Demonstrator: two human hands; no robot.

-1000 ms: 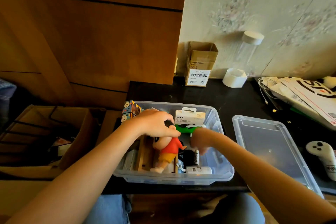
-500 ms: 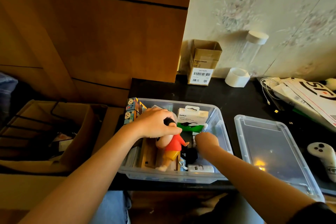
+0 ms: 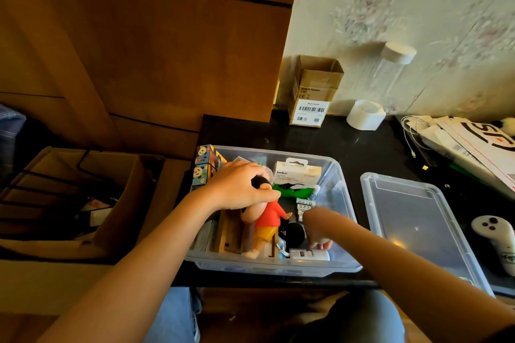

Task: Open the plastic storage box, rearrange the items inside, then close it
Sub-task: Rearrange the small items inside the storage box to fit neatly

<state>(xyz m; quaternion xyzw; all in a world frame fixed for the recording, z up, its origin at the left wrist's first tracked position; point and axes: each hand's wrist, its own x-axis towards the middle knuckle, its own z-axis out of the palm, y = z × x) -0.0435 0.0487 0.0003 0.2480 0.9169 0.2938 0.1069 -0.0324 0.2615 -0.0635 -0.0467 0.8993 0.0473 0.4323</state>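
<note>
The clear plastic storage box (image 3: 341, 184) stands open on the black table, its lid (image 3: 418, 220) lying to its right. My left hand (image 3: 239, 186) grips the head of a cartoon figure (image 3: 267, 220) in a red shirt and yellow shorts, which leans in the box's middle. My right hand (image 3: 317, 228) reaches down into the right side of the box, fingers bent downward above a white adapter (image 3: 309, 255); whether it holds anything is hidden. A white Belkin package (image 3: 298, 172), a panda-print box (image 3: 204, 166) and a black round item (image 3: 294, 234) also sit inside.
A small cardboard box (image 3: 315, 92), a white tape roll (image 3: 365, 115) and a clear jar (image 3: 390, 69) stand by the wall. Papers and a cable (image 3: 473, 139) lie at far right, a white controller (image 3: 496, 237) beside the lid. An open carton (image 3: 92, 198) sits at left.
My right hand has sunk deeper into the box's right side, toward the white adapter. My left hand keeps its grip on the figure's head.
</note>
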